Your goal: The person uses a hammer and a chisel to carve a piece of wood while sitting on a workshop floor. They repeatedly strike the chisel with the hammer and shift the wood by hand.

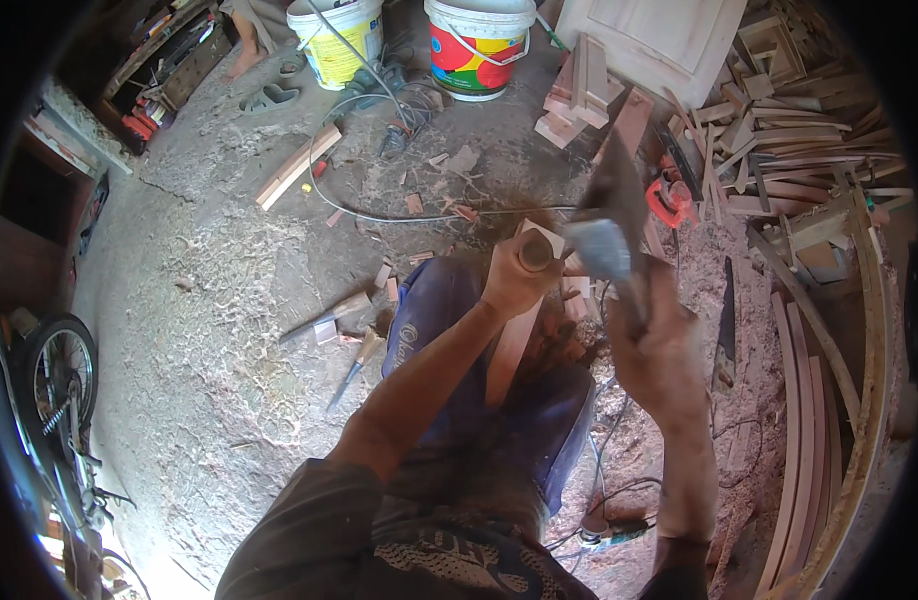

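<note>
My left hand (517,275) is closed around an upright chisel (535,251), seen end-on by its round handle; its blade is hidden. Below it, a pale wooden piece (512,350) lies between my legs. My right hand (654,340), smeared by motion, grips what looks like a hatchet (601,250), its blunt grey metal end just right of the chisel handle and a dark blade-like part reaching away from me. Two more wooden-handled tools (367,347) (351,306) lie on the floor left of my knee.
Two buckets (479,50) (341,45) stand at the far side, near a cable (379,215) and a wooden strip (297,167). Stacked offcuts (789,140) and long boards (804,430) line the right. A red-handled tool (669,198) lies nearby. A bicycle-like wheel (59,370) is at left.
</note>
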Demonstrator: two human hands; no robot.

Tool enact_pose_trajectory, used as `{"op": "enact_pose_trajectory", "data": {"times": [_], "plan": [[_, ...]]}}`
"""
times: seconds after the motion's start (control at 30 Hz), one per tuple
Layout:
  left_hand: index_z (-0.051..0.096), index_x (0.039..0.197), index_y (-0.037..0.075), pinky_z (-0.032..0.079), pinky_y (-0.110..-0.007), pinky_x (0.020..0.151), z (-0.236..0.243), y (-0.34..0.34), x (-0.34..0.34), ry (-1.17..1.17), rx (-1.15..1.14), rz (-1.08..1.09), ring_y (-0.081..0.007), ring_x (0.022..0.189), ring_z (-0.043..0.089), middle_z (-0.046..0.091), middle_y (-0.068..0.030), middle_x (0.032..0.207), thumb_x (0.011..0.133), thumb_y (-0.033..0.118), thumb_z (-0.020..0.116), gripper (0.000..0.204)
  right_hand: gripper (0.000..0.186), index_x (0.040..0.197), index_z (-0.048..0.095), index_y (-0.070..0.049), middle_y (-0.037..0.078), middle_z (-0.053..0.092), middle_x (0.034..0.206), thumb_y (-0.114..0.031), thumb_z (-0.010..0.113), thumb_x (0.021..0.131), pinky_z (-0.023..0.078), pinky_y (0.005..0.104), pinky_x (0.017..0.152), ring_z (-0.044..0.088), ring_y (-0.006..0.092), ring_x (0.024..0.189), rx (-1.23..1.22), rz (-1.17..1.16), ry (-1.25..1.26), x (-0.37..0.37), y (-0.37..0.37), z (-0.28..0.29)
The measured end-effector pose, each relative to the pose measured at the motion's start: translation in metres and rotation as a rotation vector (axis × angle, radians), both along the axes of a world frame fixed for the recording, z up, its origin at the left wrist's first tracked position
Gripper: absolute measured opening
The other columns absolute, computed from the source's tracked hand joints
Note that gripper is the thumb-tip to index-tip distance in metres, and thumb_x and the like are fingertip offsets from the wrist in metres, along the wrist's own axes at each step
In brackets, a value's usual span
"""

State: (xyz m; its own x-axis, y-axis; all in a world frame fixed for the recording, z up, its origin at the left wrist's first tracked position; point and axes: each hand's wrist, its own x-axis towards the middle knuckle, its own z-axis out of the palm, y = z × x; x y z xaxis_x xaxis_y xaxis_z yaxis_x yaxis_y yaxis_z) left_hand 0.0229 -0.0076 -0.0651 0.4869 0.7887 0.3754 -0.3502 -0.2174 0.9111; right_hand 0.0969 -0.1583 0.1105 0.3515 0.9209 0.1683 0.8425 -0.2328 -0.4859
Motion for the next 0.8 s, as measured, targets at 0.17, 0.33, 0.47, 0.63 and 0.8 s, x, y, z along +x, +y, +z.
{"op": "enact_pose_trajectory", "data": {"times": [0.17,0.33,0.47,0.63,0.8], "plan": [[0.067,0.115,0.005,0.048,-0.039,0.096,-0.024,-0.01,0.018,0.016,0.202,0.051,-0.0254,0.109,0.064,0.068,-0.0083,0.113,0.079,0.013,0.078,0.038,0.032,0.115,0.047,-0.002,0.025,0.069,0.088,-0.011,0.062,0.088,0.053,0.0563,0.071,0.069,0.0458,0.083,-0.367,0.109,-0.17,0.015,0.009,-0.026],[0.067,0.092,0.003,0.053,-0.031,0.071,-0.024,-0.004,0.009,0.081,0.049,-0.011,-0.0109,0.077,0.064,0.069,-0.0051,0.082,0.078,0.01,0.076,0.019,0.035,0.117,0.047,-0.003,0.024,0.069,0.086,-0.008,0.064,0.087,0.055,0.0538,0.069,0.069,0.0453,0.078,0.001,0.004,-0.06,0.001,0.001,0.004],[0.07,0.096,0.002,0.053,-0.03,0.07,-0.013,-0.007,0.014,-0.015,0.146,0.018,-0.0102,0.078,0.066,0.072,-0.0062,0.084,0.078,0.006,0.076,0.019,0.032,0.113,0.049,-0.003,0.024,0.069,0.083,-0.006,0.063,0.085,0.056,0.0544,0.067,0.069,0.0443,0.074,-0.159,0.024,-0.213,0.008,-0.004,-0.027],[0.066,0.094,0.003,0.053,-0.031,0.075,-0.011,-0.043,-0.023,0.109,0.046,-0.089,-0.0159,0.08,0.065,0.067,-0.004,0.084,0.079,-0.001,0.072,0.017,0.043,0.123,0.049,-0.005,0.028,0.068,0.086,-0.013,0.068,0.086,0.053,0.0578,0.071,0.067,0.0499,0.082,-0.195,-0.076,0.069,0.003,-0.031,-0.07],[0.061,0.083,0.004,0.051,-0.029,0.064,-0.031,-0.006,-0.038,0.043,0.011,-0.052,-0.0154,0.068,0.063,0.065,-0.0058,0.077,0.083,0.004,0.07,0.009,0.053,0.131,0.051,-0.004,0.026,0.069,0.089,-0.016,0.072,0.084,0.055,0.0496,0.072,0.069,0.0452,0.082,0.015,-0.235,0.322,-0.016,-0.075,-0.106]]}}
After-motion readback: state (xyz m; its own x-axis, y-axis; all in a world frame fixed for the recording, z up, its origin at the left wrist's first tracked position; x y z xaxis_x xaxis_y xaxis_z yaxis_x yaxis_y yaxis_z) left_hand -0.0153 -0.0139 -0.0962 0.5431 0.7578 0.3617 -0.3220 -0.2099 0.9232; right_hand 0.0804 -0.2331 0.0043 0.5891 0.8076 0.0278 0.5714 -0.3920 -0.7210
